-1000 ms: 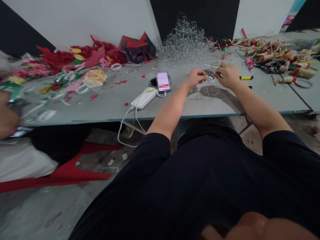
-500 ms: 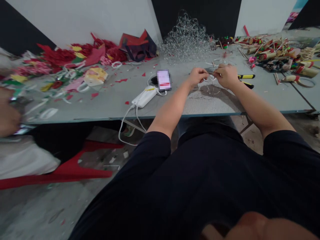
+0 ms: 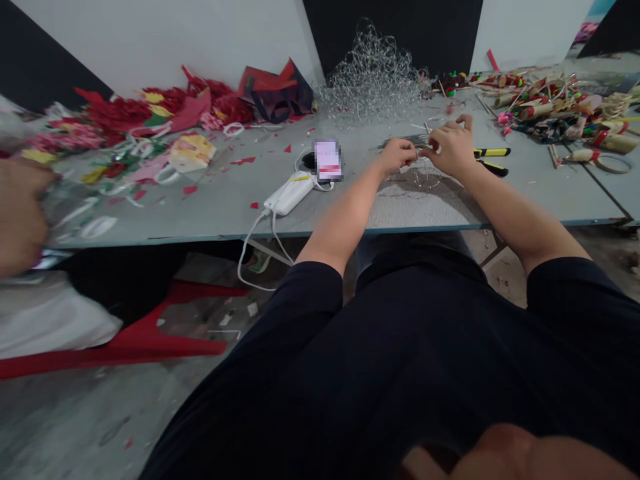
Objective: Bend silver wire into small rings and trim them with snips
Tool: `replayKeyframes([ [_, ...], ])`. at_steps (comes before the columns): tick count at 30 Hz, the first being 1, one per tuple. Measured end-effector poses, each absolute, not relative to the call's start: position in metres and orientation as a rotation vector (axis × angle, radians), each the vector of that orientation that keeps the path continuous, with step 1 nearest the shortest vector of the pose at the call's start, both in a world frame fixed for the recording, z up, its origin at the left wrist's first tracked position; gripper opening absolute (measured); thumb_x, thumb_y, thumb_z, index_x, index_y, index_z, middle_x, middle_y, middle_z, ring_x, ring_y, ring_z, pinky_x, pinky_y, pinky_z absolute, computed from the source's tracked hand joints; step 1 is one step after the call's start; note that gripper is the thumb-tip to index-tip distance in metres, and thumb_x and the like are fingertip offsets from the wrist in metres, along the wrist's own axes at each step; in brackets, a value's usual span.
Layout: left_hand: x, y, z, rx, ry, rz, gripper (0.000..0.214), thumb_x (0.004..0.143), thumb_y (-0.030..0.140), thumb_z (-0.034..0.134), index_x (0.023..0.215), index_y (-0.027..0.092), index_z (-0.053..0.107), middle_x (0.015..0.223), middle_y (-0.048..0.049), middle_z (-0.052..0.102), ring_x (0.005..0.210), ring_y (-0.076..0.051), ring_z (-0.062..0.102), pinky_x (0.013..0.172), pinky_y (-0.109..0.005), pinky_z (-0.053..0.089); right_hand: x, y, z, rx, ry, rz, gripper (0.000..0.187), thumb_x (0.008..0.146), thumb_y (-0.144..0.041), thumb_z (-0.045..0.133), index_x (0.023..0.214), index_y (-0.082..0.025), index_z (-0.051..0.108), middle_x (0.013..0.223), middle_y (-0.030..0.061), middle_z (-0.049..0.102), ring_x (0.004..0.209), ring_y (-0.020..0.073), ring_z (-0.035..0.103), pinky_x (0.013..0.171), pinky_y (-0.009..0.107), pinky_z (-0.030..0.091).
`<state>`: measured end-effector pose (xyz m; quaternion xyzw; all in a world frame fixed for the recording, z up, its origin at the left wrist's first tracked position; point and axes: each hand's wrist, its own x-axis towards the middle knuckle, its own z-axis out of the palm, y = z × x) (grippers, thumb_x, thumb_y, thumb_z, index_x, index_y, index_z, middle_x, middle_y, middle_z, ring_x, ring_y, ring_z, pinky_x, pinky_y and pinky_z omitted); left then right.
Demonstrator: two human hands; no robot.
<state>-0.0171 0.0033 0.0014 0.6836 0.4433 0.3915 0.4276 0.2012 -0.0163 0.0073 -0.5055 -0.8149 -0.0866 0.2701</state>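
Observation:
My left hand [image 3: 399, 155] is closed in a pinch on a thin piece of silvery wire [image 3: 426, 179], whose loops hang down over the table. Right beside it, my right hand [image 3: 453, 145] pinches the same wire between thumb and forefinger, its other fingers raised. The fingertips of both hands almost meet, and the exact shape of the wire between them is too fine to make out. Behind the hands lie straight thin wires [image 3: 393, 142], partly covered by them. Pliers with yellow and black handles [image 3: 493, 153] lie to the right of my right hand.
A tall heap of tangled wire loops [image 3: 373, 77] stands at the back. A phone [image 3: 328, 160] and white power strip [image 3: 289, 193] lie left of my hands. Red and pink paper flowers [image 3: 120, 113] fill the left; bamboo pieces [image 3: 543, 110] the right. A co-worker's hand [image 3: 23, 217] shows at far left.
My right hand has raised and spread its outer fingers, and the wire between my hands has shifted slightly. The co-worker's hand at the left has moved up and inward.

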Motion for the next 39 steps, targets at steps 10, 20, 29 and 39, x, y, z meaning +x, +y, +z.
replayKeyframes([
  [10, -0.003, 0.009, -0.005, 1.554, 1.149, 1.115, 0.048, 0.110, 0.003, 0.073, 0.070, 0.023, 0.056, 0.068, 0.0020, 0.051, 0.065, -0.015, 0.041, 0.066, -0.029, 0.035, 0.194, -0.018, 0.013, -1.527, -1.954, -0.011, 0.029, 0.123, -0.052, 0.075, 0.116, -0.027, 0.088, 0.101, 0.0180, 0.078, 0.117, 0.0489, 0.076, 0.121, 0.076, 0.044],
  [20, -0.006, -0.008, 0.012, 1.678, 1.228, 1.089, 0.046, 0.097, -0.003, 0.084, 0.068, 0.025, 0.063, 0.068, 0.0005, 0.063, 0.072, -0.018, 0.053, 0.074, -0.030, 0.046, 0.202, -0.007, 0.008, -1.441, -2.102, -0.133, 0.015, 0.115, -0.021, 0.073, 0.114, -0.028, 0.086, 0.122, 0.0138, 0.087, 0.126, 0.0426, 0.082, 0.119, 0.064, 0.053],
  [29, -0.003, -0.023, 0.022, 1.718, 1.148, 1.012, 0.049, 0.094, -0.006, 0.078, 0.068, 0.027, 0.053, 0.064, 0.0039, 0.047, 0.073, -0.019, 0.049, 0.072, -0.032, 0.039, 0.196, -0.027, 0.016, -1.394, -2.119, -0.121, 0.040, 0.127, -0.073, 0.072, 0.125, -0.035, 0.086, 0.122, 0.0179, 0.085, 0.141, 0.0514, 0.061, 0.116, 0.072, 0.044],
  [39, 0.001, -0.024, 0.019, 1.645, 1.193, 1.099, 0.051, 0.101, 0.002, 0.082, 0.072, 0.028, 0.049, 0.068, 0.0038, 0.042, 0.082, -0.022, 0.055, 0.079, -0.033, 0.045, 0.187, 0.008, -0.017, -1.566, -1.906, -0.151, 0.029, 0.123, -0.032, 0.076, 0.095, -0.025, 0.072, 0.108, 0.0165, 0.081, 0.123, 0.0442, 0.076, 0.124, 0.067, 0.044],
])
